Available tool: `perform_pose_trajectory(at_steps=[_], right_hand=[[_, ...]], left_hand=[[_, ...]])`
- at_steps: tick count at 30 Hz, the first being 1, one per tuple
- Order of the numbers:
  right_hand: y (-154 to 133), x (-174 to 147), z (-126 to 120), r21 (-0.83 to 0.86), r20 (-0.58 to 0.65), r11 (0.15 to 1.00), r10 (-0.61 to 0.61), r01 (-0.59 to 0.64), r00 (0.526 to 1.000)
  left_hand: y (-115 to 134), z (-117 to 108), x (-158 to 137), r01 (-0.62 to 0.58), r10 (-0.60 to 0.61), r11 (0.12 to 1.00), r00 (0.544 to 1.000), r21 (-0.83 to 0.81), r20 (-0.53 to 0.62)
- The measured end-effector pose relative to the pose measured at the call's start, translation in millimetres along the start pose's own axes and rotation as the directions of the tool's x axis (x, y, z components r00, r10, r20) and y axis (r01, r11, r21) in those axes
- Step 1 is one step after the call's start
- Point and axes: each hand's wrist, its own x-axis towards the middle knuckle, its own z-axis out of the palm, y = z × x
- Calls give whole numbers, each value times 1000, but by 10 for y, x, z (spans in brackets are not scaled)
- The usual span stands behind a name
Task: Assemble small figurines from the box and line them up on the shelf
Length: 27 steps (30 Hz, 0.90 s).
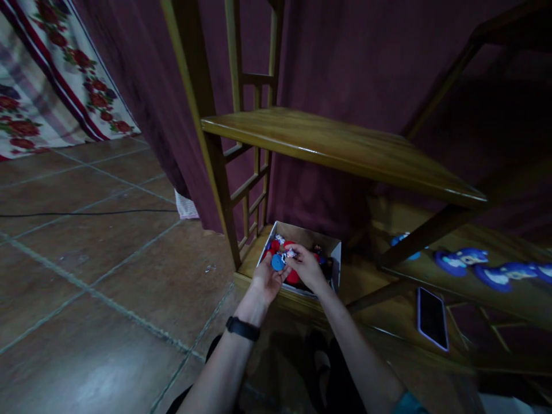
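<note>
Both my hands meet over a white cardboard box [340, 261] that holds red, blue and dark small figures. Between them is a small figurine [279, 263] with a round blue base and a white-and-dark upper part. My left hand [268, 280], with a dark band on its wrist, cups the blue base from below. The fingers of my right hand [307, 268] pinch the figurine's upper part from the right. Some of the box's contents are hidden behind my hands.
The box stands on the low board of a wooden shelf [328, 135], under a higher board. To the right are several blue-based figurines [463, 260] and a phone [432, 318]. A dark cable [90, 214] crosses the tiled floor beside a purple curtain [198, 190].
</note>
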Motion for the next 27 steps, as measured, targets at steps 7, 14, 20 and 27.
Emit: perform_pose_trajectory(at_steps=[7,14,20,27], right_hand=[[4,-12,32,-74,24,997,-34,36,999],[-38,-42,31,-171,45,981,-86,92,995],[-109,-66,23,-259,67,951,-156,168,986],[-190,-97,2,-405,142,882,-198,239,970]], left_hand=[[-16,43,-61,-1,2,1000,1000,-8,29],[-3,51,-61,11,-10,999,999,-43,40],[8,51,-72,24,-24,1000,997,11,69],[28,67,-132,37,-39,999,995,21,96]])
